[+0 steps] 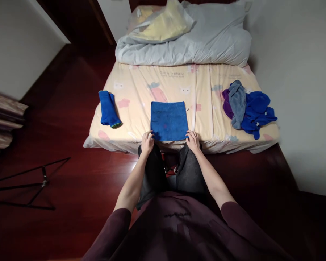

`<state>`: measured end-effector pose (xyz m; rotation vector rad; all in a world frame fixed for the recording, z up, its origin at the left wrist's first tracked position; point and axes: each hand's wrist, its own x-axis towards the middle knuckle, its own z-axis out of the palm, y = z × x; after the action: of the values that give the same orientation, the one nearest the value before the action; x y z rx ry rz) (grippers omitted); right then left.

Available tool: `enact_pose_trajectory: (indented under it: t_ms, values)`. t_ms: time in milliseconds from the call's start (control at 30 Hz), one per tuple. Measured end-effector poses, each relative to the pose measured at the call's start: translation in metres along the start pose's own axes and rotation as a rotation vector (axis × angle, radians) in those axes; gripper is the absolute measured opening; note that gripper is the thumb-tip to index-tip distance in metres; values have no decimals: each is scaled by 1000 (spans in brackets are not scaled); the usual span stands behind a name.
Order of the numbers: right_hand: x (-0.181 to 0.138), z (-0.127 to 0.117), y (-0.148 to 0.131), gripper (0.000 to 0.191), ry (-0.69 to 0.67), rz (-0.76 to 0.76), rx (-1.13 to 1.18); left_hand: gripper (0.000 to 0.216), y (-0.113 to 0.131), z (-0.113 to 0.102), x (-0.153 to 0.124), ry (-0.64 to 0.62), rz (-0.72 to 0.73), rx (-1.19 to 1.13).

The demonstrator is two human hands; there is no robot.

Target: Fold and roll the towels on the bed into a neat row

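Note:
A blue towel [168, 120] lies flat and roughly square on the near edge of the bed [206, 119]. My left hand [147, 142] pinches its near left corner, fingers closed on the cloth. My right hand [192, 140] grips the near right corner the same way. A folded blue towel [108, 110] rests on the bed's left side. At the right side sits a loose pile of cloths [247, 108], blue, grey and purple.
A grey duvet [206, 43] and a yellowish pillow [163, 25] are heaped at the bed's far end. Dark red wooden floor [57, 145] surrounds the bed. A black tripod-like stand [29, 185] lies on the floor at left. White walls flank both sides.

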<state>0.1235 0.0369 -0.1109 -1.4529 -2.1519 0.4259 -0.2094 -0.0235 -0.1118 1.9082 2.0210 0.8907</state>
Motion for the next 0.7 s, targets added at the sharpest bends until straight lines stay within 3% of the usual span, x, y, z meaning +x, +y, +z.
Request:
enact_pose_trajectory:
  t_ms: [167,500,700]
  values:
    - [11,3,8,45,-43,25,72,54,-17,9,11,-54,-11,-149]
    - [14,10,17,45,29,128,185,38,-32,12,9,-3,-113,-191]
    - [8,12,18,25,72,216,157,28,-33,11,2,60,-203,-269]
